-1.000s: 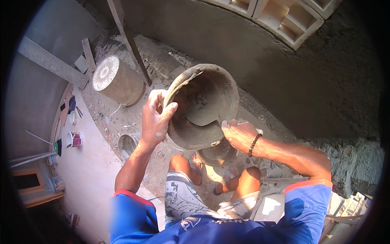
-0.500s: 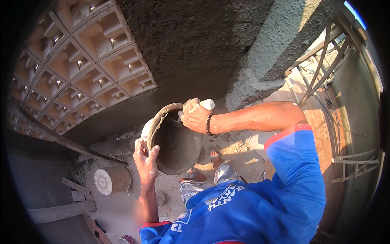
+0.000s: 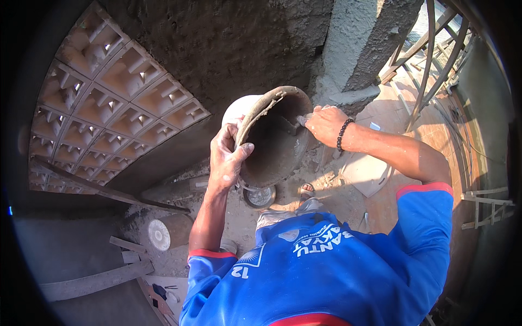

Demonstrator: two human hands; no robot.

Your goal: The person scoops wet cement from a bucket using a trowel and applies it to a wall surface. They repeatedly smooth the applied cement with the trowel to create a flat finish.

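A round, mortar-smeared bucket (image 3: 274,165) is held up and tilted in front of the wall, its mouth turned toward me. My left hand (image 3: 228,155) is closed on its left rim, thumb over the edge. At the bucket's right side my right hand (image 3: 327,125), with a dark beaded bracelet at the wrist, is closed around a trowel (image 3: 300,120). Its handle is mostly hidden in my fingers, and its blade reaches into the bucket's shadowed mouth. Grey mortar clings along the rim; how much lies inside is too dark to tell.
Ahead are a dark plastered wall (image 3: 239,49), pale perforated blocks (image 3: 117,103) and a rough column (image 3: 348,49). A drum-like container (image 3: 168,232), a small round tub (image 3: 260,197) and a pale board (image 3: 367,173) lie on the floor. Wooden poles (image 3: 429,65) lean at right.
The bucket and my left hand have moved up and to the right in view. My right hand has shifted right, drawing the trowel toward the bucket's right edge. The view has also shifted.
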